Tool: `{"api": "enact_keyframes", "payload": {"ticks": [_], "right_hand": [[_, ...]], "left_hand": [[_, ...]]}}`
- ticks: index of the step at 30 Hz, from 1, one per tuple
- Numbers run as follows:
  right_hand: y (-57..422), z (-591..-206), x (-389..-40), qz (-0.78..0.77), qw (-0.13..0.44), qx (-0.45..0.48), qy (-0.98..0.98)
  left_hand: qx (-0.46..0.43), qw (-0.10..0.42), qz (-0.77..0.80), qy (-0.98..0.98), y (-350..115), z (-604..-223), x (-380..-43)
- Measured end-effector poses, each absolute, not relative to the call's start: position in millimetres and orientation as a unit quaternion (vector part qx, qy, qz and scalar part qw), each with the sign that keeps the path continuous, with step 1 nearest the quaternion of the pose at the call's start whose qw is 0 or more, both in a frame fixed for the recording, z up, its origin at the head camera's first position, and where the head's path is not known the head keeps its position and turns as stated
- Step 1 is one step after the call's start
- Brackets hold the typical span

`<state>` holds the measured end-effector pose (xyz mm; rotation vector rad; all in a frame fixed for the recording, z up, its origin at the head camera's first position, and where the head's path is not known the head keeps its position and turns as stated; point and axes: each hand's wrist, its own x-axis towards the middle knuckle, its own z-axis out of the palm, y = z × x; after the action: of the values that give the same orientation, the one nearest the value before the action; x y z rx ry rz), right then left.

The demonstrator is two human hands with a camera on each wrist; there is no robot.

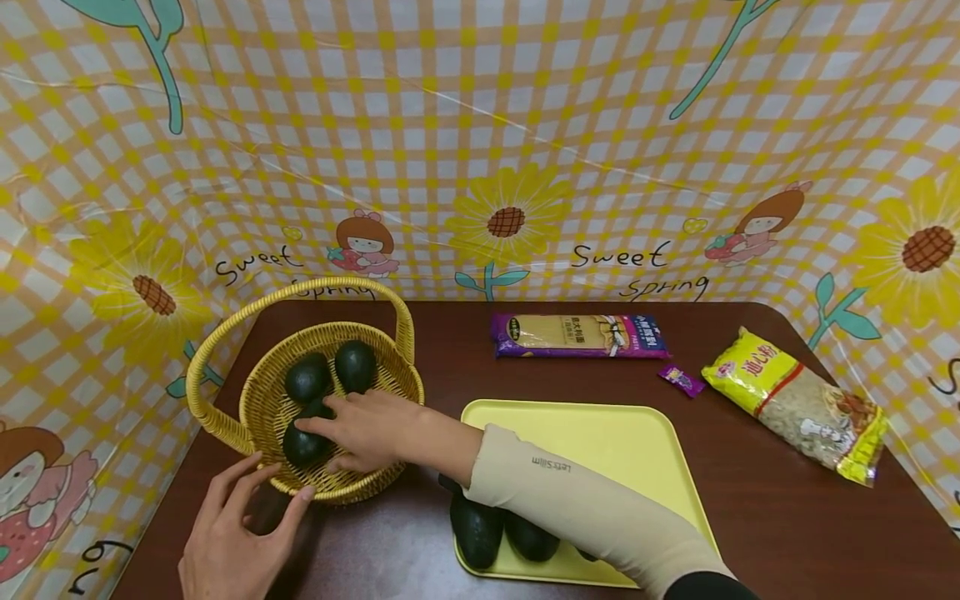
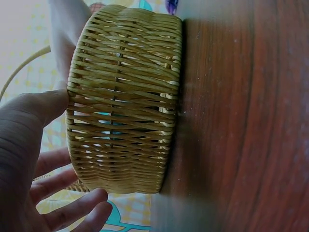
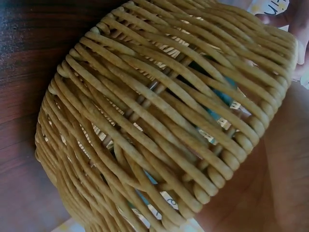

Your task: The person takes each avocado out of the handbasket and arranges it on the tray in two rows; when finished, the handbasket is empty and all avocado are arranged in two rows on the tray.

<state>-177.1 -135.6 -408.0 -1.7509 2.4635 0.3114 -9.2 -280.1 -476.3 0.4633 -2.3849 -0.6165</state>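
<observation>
A yellow wicker basket [image 1: 258,375] with a tall hoop handle stands on the left of the table, holding several dark green avocados [image 1: 356,365]. My right hand [image 1: 371,429] reaches over its rim, with fairly straight fingers lying across the front avocado [image 1: 302,446]. In the right wrist view the basket's woven wall [image 3: 159,121] hides most of that hand. Spread around the near left side of the basket is my left hand [image 1: 240,525]; its thumb [image 2: 53,104] rests at the rim and the other fingers extend loosely along the side.
More avocados [image 1: 477,533] lie on a pale yellow tray [image 1: 585,421], partly under my right sleeve [image 1: 592,500]. Behind it are a purple pasta packet [image 1: 577,336] and a small purple sachet [image 1: 681,381]. A yellow-ended macaroni bag [image 1: 795,408] lies at the right. Checked cloth [image 1: 420,125] hangs around the table.
</observation>
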Motion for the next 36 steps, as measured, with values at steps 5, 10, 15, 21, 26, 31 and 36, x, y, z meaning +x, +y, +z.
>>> {"api": "enact_keyframes", "payload": {"ticks": [5, 10, 15, 21, 26, 31, 36], "right_hand": [[-140.6, -408.1, -178.4, 0.088, 0.068, -0.57, 0.814], [-148.1, -408.7, -179.2, 0.092, 0.084, -0.564, 0.817], [-155.5, -410.6, -180.6, 0.086, 0.081, -0.58, 0.806], [-159.9, -412.1, -181.9, 0.063, 0.102, -0.595, 0.795], [-159.9, -413.2, -182.0, 0.05, 0.122, -0.592, 0.795], [-161.4, -415.1, -181.9, 0.034, 0.137, -0.593, 0.793], [-163.4, -417.1, -182.4, 0.035, 0.139, -0.591, 0.794]], "left_hand": [[0.176, 0.313, -0.235, -0.903, -279.8, -477.1, -9.1], [0.175, 0.312, -0.236, -0.903, -280.2, -477.0, -9.2], [0.173, 0.309, -0.236, -0.905, -281.4, -476.5, -9.3], [0.173, 0.304, -0.237, -0.906, -281.9, -477.2, -9.7], [0.173, 0.302, -0.237, -0.907, -281.5, -477.7, -9.9], [0.175, 0.304, -0.237, -0.906, -281.4, -477.6, -10.0], [0.176, 0.305, -0.237, -0.905, -281.4, -477.2, -10.2]]}}
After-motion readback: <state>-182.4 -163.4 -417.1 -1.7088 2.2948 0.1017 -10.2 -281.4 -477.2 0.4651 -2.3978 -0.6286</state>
